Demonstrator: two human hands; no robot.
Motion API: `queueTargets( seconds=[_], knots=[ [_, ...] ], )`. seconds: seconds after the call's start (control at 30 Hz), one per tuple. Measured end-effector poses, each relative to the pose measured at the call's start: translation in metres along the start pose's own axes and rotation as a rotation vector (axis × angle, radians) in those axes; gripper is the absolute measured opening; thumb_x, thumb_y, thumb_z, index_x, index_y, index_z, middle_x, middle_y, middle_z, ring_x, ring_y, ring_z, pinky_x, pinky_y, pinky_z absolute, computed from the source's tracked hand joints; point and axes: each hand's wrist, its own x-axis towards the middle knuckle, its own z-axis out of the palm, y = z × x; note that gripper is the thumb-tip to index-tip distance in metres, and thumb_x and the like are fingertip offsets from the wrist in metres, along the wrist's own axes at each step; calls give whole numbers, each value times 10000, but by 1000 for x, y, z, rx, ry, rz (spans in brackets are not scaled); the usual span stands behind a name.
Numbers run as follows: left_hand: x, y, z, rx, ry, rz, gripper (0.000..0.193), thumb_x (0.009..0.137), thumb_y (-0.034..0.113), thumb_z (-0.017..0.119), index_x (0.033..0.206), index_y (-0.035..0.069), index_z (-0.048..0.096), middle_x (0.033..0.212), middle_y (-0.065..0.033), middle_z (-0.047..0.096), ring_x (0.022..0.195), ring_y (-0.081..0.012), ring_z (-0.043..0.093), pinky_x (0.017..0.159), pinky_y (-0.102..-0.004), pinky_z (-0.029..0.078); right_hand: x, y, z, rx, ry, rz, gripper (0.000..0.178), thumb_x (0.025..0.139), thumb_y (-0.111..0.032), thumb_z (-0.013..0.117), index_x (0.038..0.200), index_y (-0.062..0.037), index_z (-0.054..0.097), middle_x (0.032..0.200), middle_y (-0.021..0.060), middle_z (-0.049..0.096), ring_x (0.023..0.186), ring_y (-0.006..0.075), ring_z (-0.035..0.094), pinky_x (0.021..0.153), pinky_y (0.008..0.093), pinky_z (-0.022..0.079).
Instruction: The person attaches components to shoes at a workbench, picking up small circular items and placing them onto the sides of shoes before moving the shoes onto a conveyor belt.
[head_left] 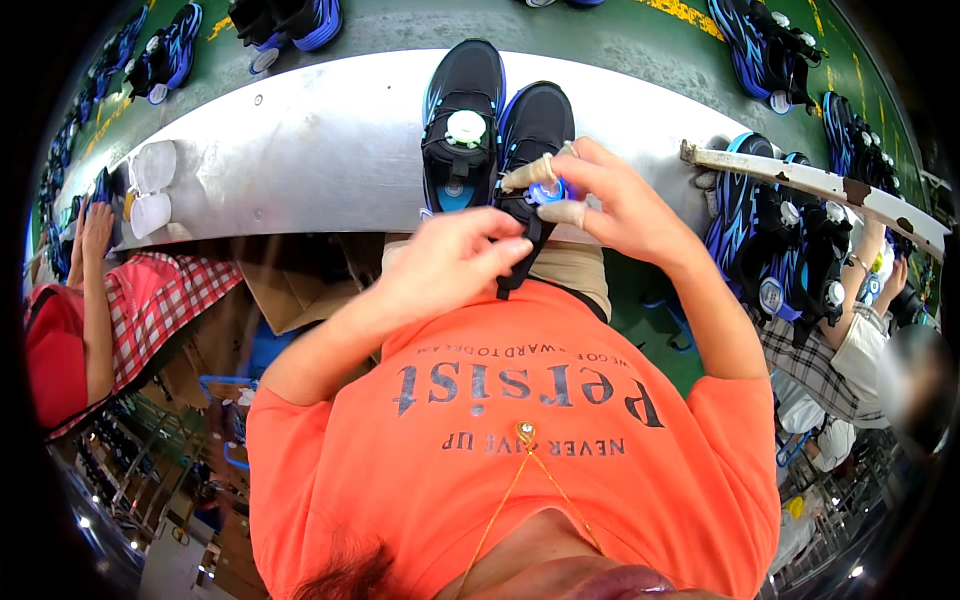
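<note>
A pair of black sneakers with blue soles stands at the edge of the metal bench, toes pointing away from me. The left sneaker (463, 90) has a round white disc (465, 128) on its laces, and neither hand touches it. My left hand (462, 250) is closed at the heel end of the right sneaker (538, 115), pinching its black collar. My right hand (615, 205), with pale covers on some fingertips, pinches a round blue disc (545, 192) over that sneaker's tongue. The fingers partly hide the disc and the shoe opening.
The metal bench (310, 130) curves across the front, with clear plastic cups (152, 190) at its left. Beyond it, more sneakers (290, 20) stand on a green surface. At right, several sneakers (745, 215) lie by a chipped white bar (820, 178). Co-workers' arms (95, 290) show at both sides.
</note>
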Motion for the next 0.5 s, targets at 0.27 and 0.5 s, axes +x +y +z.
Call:
queueTargets(
  seconds=[0.27,0.5],
  knots=[
    [17,-35,42,-536,46,-99,271,995,180,496,1155,-27,568,1043,-133,647,889,-165,636,766,-297,530,-1,-9,-8,-15,-37,111,314,797,-230,706,1088,-123,652,852,86,575,783,261,590,676,340,491],
    [18,-37,50,-603,82,-96,264,1007,147,451,1145,-47,565,1113,-136,621,1012,-208,632,768,-310,553,-3,-7,-4,6,39,96,310,797,-208,699,1091,-120,654,804,89,574,783,261,580,678,346,480]
  ],
)
